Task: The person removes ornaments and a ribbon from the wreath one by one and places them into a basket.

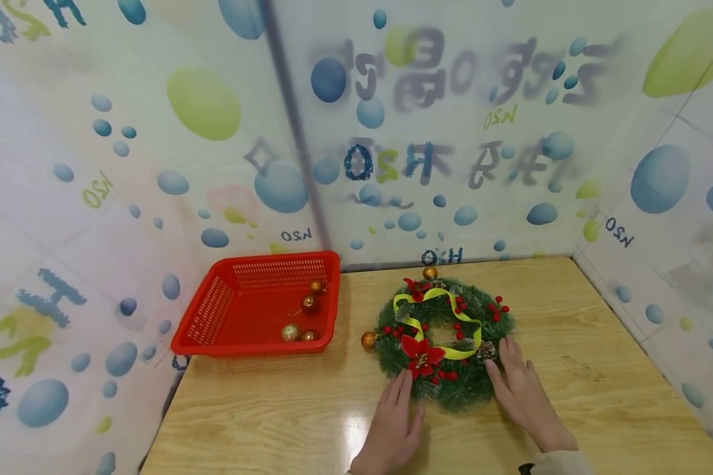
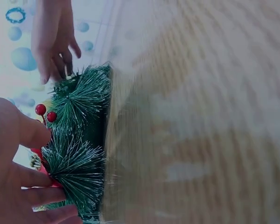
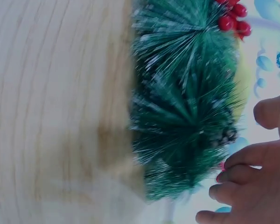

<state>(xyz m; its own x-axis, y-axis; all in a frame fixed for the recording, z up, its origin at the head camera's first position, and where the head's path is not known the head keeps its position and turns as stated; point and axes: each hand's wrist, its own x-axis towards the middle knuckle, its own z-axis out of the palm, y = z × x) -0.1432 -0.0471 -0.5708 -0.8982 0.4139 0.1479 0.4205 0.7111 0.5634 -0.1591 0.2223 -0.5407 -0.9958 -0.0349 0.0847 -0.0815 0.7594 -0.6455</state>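
A green Christmas wreath [image 1: 460, 389] lies flat on the wooden table, dressed with red poinsettias [image 1: 423, 357], red berries [image 1: 449, 376] and a pine cone [image 1: 486, 350]. A yellow ribbon [image 1: 477, 336] loops loosely over its top. At the wreath's near-left edge, my left hand [image 1: 390, 422] has its fingertips by the front poinsettia, fingers extended. My right hand [image 1: 519, 389] lies along the right edge beside the pine cone, fingers mostly straight. In the left wrist view, fingers [image 2: 44, 193] overlap the pine needles. The right wrist view shows spread fingers [image 3: 242, 172] close to the wreath.
A red plastic basket [image 1: 252, 349] stands on the left of the table [image 1: 273, 409], holding several gold baubles [image 1: 290, 332]. One orange-gold bauble [image 1: 368, 340] sits at the wreath's left, another [image 1: 430, 272] behind it. Patterned curtains [image 1: 392, 218] enclose the table's back and sides.
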